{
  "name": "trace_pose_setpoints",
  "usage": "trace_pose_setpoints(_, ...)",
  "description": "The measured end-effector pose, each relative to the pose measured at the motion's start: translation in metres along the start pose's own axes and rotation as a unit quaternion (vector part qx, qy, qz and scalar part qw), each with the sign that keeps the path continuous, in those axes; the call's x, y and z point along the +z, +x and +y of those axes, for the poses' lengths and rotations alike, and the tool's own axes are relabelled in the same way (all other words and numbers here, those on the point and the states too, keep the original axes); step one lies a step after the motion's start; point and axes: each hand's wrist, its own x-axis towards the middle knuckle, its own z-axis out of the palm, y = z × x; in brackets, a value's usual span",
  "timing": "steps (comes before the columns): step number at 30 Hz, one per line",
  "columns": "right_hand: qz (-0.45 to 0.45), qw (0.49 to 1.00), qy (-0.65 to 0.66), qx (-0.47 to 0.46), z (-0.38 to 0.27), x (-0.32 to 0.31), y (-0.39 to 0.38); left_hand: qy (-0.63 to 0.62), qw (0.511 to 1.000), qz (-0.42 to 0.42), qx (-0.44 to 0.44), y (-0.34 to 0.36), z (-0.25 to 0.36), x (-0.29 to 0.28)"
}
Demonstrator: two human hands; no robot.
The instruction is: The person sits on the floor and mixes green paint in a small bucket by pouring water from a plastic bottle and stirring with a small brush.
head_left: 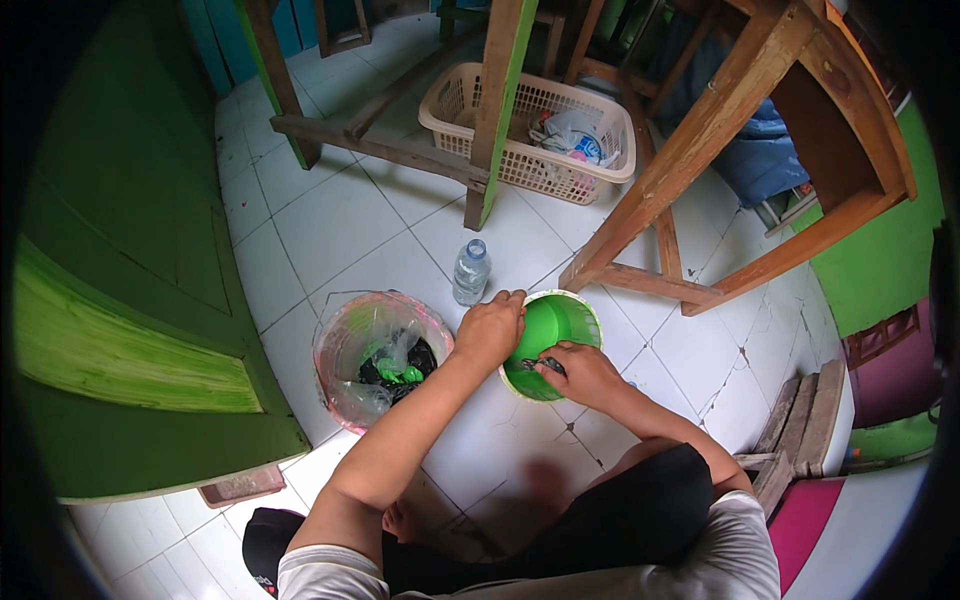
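A small bucket [592, 322], bright green inside with a pale rim, stands on the floor in front of me. My left hand [490, 330] is closed over its left rim. Reaching inside from the right, my right hand [580, 373] is closed on a small dark grey object [546, 366], partly hidden by my fingers; its kind I cannot make out. Left of my left forearm sits a larger pinkish, stained bucket [333, 345] with a wire handle. In it lie clear and black plastic bags [385, 362] with green on them. Just beyond my left hand stands a clear plastic bottle [471, 272].
Wooden table legs [495, 120] rise ahead, with a beige laundry basket [545, 168] among them. A leaning wooden chair [690, 160] stands at right. The green door [130, 300] borders the left side. Low wooden planks [800, 420] lie at right on white floor tiles [330, 230].
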Motion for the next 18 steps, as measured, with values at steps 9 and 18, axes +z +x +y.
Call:
trace_pose_setpoints(9, 0.043, 0.983, -0.178, 0.031, 0.014, -0.015, 0.002, -0.017, 1.0, 0.0, -0.002, 0.0, 0.001, -0.003)
trace_pose_setpoints(18, 0.004, 0.983, -0.165, -0.085, 0.004, -0.005, 0.0, -0.038, 0.999, -0.008, -0.024, 0.0, 0.0, 0.003)
